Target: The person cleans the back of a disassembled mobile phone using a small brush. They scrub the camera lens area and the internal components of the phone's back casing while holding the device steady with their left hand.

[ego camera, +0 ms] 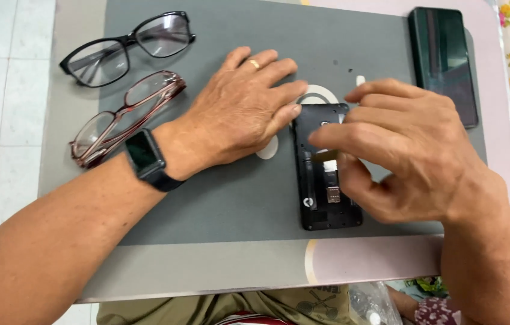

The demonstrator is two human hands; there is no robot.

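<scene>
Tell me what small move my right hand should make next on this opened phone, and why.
Probably ease the right hand fingertips down onto the small part in the opened phone, since they hover just above it while the left hand steadies the phone's edge.

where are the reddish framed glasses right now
In the head view, the reddish-framed glasses lie on the left edge of the grey mat, just below the black-framed glasses and beside the left hand's wrist with its black watch.
</scene>
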